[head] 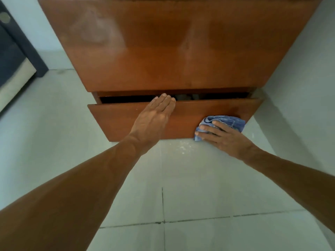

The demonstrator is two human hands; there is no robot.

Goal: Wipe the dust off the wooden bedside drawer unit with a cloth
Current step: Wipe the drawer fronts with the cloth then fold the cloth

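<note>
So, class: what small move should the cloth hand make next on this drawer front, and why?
Probably slide the blue cloth leftward along the drawer front. The right hand presses it at the front's right end, most of the panel lies to its left, and the left hand braces the front's top edge.

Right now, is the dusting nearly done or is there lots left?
Looks partway. Maybe done: white specks on the floor under the drawer front suggest some dust came off. In hand: the right hand presses the blue cloth on that drawer front, and the left hand rests flat near its top edge. Left: the big upper panel shows hazy patches.
</note>
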